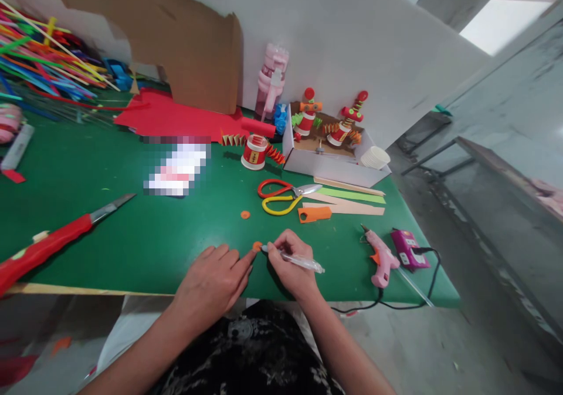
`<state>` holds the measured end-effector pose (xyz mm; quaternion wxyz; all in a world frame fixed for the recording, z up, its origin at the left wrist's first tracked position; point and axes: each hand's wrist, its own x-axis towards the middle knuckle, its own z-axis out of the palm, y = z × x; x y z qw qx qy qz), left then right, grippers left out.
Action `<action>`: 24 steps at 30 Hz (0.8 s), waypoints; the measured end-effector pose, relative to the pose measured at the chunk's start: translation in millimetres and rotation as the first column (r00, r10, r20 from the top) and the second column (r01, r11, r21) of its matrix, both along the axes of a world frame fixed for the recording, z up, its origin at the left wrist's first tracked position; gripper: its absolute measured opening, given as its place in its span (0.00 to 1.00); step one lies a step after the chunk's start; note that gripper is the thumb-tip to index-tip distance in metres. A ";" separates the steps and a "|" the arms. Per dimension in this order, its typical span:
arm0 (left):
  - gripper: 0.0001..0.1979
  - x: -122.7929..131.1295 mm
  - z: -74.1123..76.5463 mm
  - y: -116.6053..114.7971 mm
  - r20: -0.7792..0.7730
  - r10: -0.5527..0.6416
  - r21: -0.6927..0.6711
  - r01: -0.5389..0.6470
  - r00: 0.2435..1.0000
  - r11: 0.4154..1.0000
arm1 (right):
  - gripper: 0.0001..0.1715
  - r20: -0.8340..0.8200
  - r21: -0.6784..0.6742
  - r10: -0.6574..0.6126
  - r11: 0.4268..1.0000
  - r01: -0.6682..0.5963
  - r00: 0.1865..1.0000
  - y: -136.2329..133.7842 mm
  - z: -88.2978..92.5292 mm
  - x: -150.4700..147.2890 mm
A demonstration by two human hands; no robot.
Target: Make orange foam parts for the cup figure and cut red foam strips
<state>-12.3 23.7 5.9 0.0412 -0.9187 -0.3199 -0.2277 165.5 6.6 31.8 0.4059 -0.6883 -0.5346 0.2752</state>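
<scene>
My right hand [294,260] grips a clear-barrelled pen [303,262], its tip against a small orange paper disc [257,246] on the green table. My left hand [217,274] lies on the tabletop, its index finger stretched out to the edge of that disc. Another orange disc [245,214] lies a little farther away. Beyond my right hand are an orange paper piece with a hole [314,214] and scissors [285,196] with one red and one yellow handle, beside pale and green paper strips [352,195].
A pink glue gun [382,257] and a purple box with a cord [410,249] sit at the right. A red-handled knife [65,236] lies left. Behind stand a paper-cup figure [254,152], a box [338,171] with two more figures, and a pink bottle [271,81].
</scene>
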 end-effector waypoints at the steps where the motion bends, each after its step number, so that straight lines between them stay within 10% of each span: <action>1: 0.14 0.0 0.1 0.1 -0.003 -0.002 0.000 0.002 1.000 1.000 | 0.14 0.005 0.001 0.001 1.000 -0.001 1.000 -0.1 0.2 0.1; 24: 0.14 0.1 -0.6 0.7 0.006 -0.005 -0.013 0.005 1.000 1.000 | 0.13 0.025 0.019 -0.003 1.000 0.002 1.000 -0.4 -2.1 1.4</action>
